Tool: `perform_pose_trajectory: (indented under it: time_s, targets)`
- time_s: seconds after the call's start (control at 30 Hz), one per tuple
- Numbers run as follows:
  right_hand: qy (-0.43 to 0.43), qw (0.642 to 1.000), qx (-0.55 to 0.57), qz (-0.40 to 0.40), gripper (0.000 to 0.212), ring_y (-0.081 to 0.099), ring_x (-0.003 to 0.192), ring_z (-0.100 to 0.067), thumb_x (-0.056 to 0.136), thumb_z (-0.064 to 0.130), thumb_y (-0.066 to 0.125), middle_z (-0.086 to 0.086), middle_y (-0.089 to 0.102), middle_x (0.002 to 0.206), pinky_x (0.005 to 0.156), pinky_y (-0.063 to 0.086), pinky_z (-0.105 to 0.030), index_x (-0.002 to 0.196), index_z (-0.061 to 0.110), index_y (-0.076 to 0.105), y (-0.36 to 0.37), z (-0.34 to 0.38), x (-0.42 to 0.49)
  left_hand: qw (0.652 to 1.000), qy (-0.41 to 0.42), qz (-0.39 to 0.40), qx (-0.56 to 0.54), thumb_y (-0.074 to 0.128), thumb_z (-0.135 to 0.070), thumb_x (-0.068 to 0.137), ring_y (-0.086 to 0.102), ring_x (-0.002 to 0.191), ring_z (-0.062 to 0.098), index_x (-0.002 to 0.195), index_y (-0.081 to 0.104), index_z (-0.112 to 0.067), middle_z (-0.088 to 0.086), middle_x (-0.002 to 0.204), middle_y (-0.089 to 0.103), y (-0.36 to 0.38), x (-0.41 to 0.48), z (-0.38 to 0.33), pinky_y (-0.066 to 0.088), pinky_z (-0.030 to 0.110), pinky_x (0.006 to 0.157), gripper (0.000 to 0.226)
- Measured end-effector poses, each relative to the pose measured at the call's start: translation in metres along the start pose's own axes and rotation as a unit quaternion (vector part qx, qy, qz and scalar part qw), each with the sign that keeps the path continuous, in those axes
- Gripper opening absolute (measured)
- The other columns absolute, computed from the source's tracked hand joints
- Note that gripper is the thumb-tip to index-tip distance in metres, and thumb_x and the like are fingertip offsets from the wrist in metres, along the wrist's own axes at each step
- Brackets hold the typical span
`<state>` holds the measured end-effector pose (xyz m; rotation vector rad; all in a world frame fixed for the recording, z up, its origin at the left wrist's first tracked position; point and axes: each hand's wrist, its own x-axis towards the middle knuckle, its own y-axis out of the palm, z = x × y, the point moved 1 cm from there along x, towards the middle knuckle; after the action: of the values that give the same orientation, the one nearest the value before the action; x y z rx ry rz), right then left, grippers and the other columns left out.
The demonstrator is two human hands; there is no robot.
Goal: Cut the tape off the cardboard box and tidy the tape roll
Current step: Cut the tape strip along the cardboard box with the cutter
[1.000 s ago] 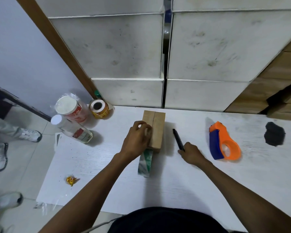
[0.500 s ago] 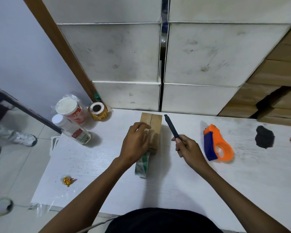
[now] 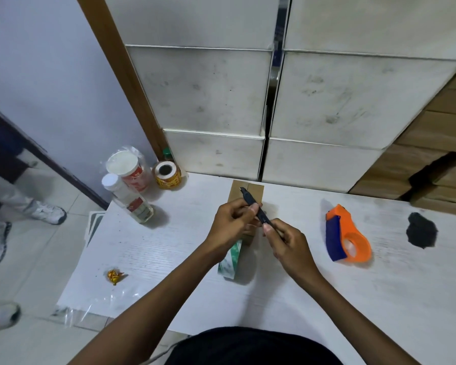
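A small brown cardboard box [image 3: 256,191] stands on the white table [image 3: 169,246], mostly behind my hands. A green-and-white tape strip [image 3: 229,262] hangs from its near end onto the table. Both hands meet above the box on a black utility knife [image 3: 256,208]. My right hand [image 3: 287,242] grips its rear end. My left hand [image 3: 231,223] pinches its middle with thumb and fingers. The knife's tip points away from me over the box top. An orange and blue tape dispenser [image 3: 346,235] with a roll inside lies to the right.
At the table's far left corner stand a white-lidded cup [image 3: 128,168], a lying bottle [image 3: 128,197] and a yellow label roll [image 3: 166,173]. A gold wrapper [image 3: 113,275] lies near left, a black patch [image 3: 420,233] far right. White panels and stacked cartons rise behind. Someone's shoes show left.
My right hand picked the knife up from the table and carried it left over the box. My left hand left the box top and took hold of the knife's middle.
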<state>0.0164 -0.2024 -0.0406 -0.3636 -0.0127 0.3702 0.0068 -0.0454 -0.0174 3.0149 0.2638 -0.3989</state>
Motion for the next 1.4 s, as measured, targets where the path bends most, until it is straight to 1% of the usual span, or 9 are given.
perform_pose_trajectory:
  time_s: [0.2,0.37,0.63,0.77,0.87,1.03,1.13,1.3,1.4]
  targets:
    - [-0.004,0.999,0.032,-0.015,0.051,0.040,0.053,-0.012,0.088,0.053,0.051,-0.017,0.046,0.060,0.051,0.035,-0.038,0.073,0.004,0.056,0.005,0.002,-0.003,1.000,-0.003,-0.004,-0.024,0.058,-0.012,0.098,0.071,0.083,0.023,0.101,0.070,-0.008,0.009,0.088,0.074,0.000,-0.007,0.004,0.058,0.046,0.085,0.014]
    - [0.010,0.998,0.054,-0.033,0.042,0.035,0.053,-0.010,0.091,0.044,0.054,0.006,0.039,0.052,0.053,0.031,-0.033,0.064,0.013,0.048,0.009,0.006,-0.004,0.999,0.007,-0.006,-0.042,0.057,-0.011,0.098,0.072,0.087,0.026,0.099,0.070,-0.009,0.014,0.091,0.074,0.002,-0.009,0.006,0.061,0.039,0.083,0.013]
    - [0.022,0.996,0.085,0.002,0.048,0.031,0.041,-0.003,0.099,0.020,0.056,0.012,0.040,0.039,0.049,0.029,-0.026,0.053,0.033,0.064,0.007,0.009,-0.006,0.999,0.007,-0.004,-0.044,0.058,-0.007,0.097,0.070,0.070,0.016,0.101,0.061,0.017,0.023,0.085,0.067,0.002,-0.015,0.012,0.060,0.023,0.065,0.024]
    - [0.030,0.997,0.071,0.014,0.044,0.038,0.039,-0.002,0.100,0.021,0.053,0.014,0.045,0.039,0.048,0.032,-0.020,0.059,0.030,0.067,0.010,0.009,-0.006,0.999,0.013,-0.010,-0.031,0.060,-0.011,0.096,0.070,0.079,0.024,0.100,0.063,0.014,0.022,0.085,0.068,0.001,-0.013,0.016,0.062,0.029,0.070,0.025]
    - [0.039,0.996,0.065,0.049,0.036,0.041,0.043,-0.004,0.099,0.029,0.054,0.008,0.045,0.046,0.048,0.037,-0.026,0.069,0.010,0.062,0.006,0.007,-0.003,0.999,0.010,-0.003,-0.038,0.059,-0.010,0.097,0.071,0.086,0.026,0.105,0.068,0.004,0.019,0.090,0.072,-0.002,-0.012,0.016,0.062,0.032,0.076,0.019]
    - [0.059,0.992,0.032,0.103,0.032,0.043,0.040,-0.002,0.101,0.032,0.049,0.011,0.051,0.044,0.048,0.039,-0.026,0.079,0.012,0.061,0.005,0.009,0.001,1.000,0.004,0.017,-0.014,0.063,-0.012,0.095,0.072,0.087,0.027,0.108,0.072,-0.005,0.022,0.096,0.075,-0.011,-0.008,0.019,0.060,0.043,0.085,0.018]
    - [0.034,0.995,-0.057,0.076,0.035,0.043,0.041,-0.003,0.103,0.032,0.042,0.014,0.052,0.045,0.049,0.035,-0.021,0.080,0.017,0.064,0.007,0.007,0.004,1.000,-0.006,-0.002,0.018,0.068,-0.016,0.091,0.072,0.090,0.022,0.107,0.072,-0.011,0.015,0.091,0.075,-0.022,-0.010,0.023,0.061,0.033,0.080,0.017]
    - [0.009,0.991,-0.114,0.062,0.028,0.053,0.049,-0.004,0.103,0.030,0.042,-0.004,0.061,0.061,0.054,0.044,-0.030,0.092,0.011,0.060,-0.003,-0.004,0.006,0.982,-0.080,-0.130,0.112,0.084,-0.035,0.074,0.067,0.096,0.025,0.121,0.055,-0.025,0.002,0.105,0.066,-0.051,-0.019,0.050,0.057,0.027,0.074,0.055]
    - [0.010,0.984,-0.157,0.088,0.020,0.051,0.053,-0.010,0.101,0.030,0.046,-0.006,0.059,0.065,0.053,0.039,-0.029,0.096,0.013,0.056,-0.008,-0.014,0.004,0.955,-0.003,-0.091,0.281,0.088,-0.037,0.067,0.056,0.112,0.019,0.139,0.041,-0.028,-0.002,0.133,0.050,-0.068,-0.021,0.060,0.052,0.026,0.085,0.086]
